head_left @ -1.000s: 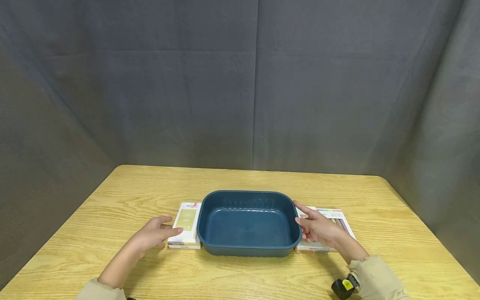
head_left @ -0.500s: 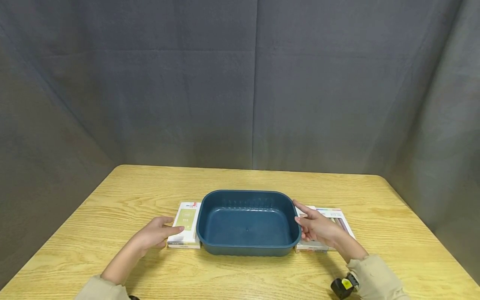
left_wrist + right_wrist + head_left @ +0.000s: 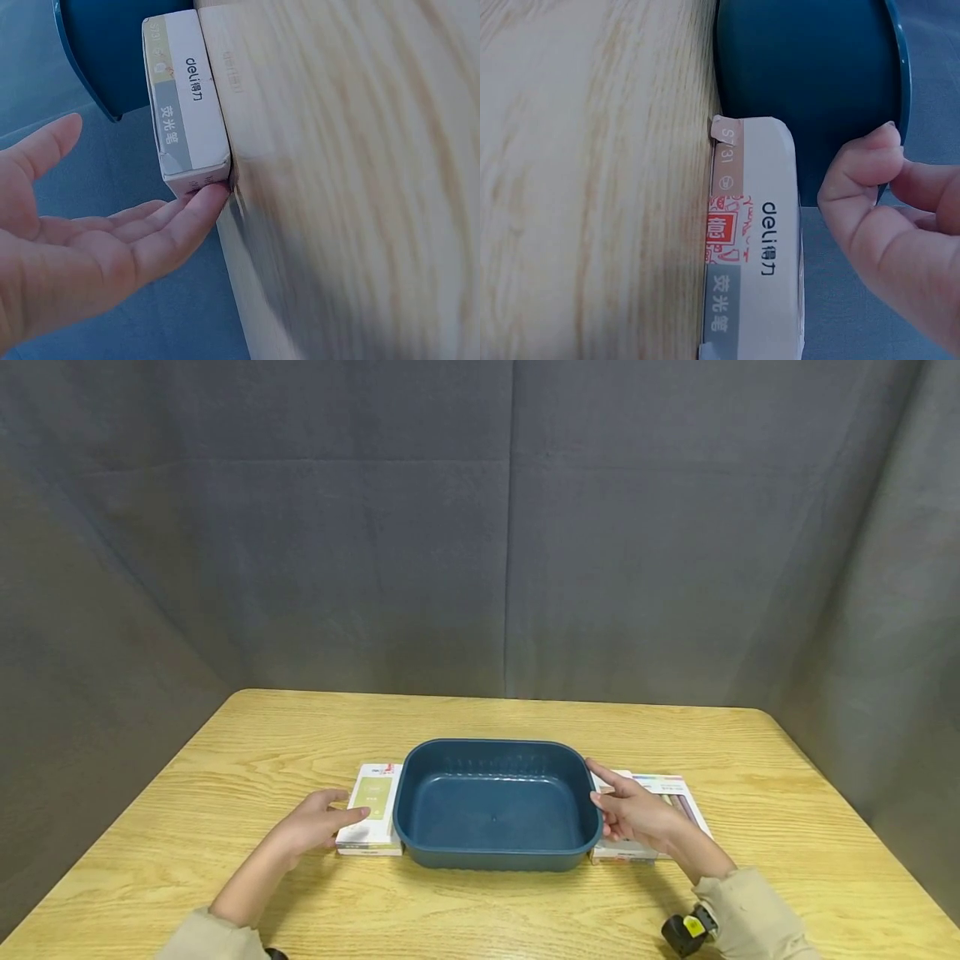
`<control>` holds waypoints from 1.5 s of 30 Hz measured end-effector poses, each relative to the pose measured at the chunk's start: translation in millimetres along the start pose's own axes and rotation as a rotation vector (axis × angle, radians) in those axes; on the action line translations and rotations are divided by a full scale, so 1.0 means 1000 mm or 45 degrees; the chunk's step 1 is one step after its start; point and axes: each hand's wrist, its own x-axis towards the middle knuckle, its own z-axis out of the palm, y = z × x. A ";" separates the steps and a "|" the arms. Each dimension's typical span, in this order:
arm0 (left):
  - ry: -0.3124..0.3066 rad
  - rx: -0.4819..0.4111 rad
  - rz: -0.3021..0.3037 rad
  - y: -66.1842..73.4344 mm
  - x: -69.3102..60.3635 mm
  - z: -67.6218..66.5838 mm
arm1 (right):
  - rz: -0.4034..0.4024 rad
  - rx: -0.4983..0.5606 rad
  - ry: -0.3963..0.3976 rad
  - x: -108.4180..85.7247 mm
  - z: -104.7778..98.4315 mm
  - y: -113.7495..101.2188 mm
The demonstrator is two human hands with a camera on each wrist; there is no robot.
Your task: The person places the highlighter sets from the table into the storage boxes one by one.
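A dark blue rectangular plastic basin (image 3: 495, 814) sits mid-table between white highlighter boxes. My right hand (image 3: 633, 814) is at its right rim, thumb over the edge and bent fingers against the outer wall; in the right wrist view the fingers (image 3: 862, 169) meet just below the rim. Beside that hand lies a highlighter box (image 3: 769, 240) marked "deli". My left hand (image 3: 311, 827) is at the left highlighter box (image 3: 375, 802), which has a yellow-green panel. In the left wrist view its straight fingers (image 3: 176, 232) touch the box's end, while the thumb stands away from it.
Another white box (image 3: 682, 797) with a window showing coloured sticks lies right of the basin, partly behind my right hand. The wooden table (image 3: 480, 914) ends at a grey curtain (image 3: 375, 568) behind and at both sides.
My left hand has shifted slightly right, closer in to the left highlighter box. The right hand and basin look nearly still.
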 end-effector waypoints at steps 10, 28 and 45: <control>0.047 -0.029 0.035 0.002 -0.001 0.007 | 0.012 -0.017 0.017 0.000 -0.001 0.000; 0.177 -0.052 0.079 0.001 0.000 0.003 | 0.010 -0.029 0.023 -0.001 0.000 -0.001; -0.047 -0.119 0.203 0.000 0.000 -0.012 | 0.003 -0.031 0.019 -0.001 0.001 0.000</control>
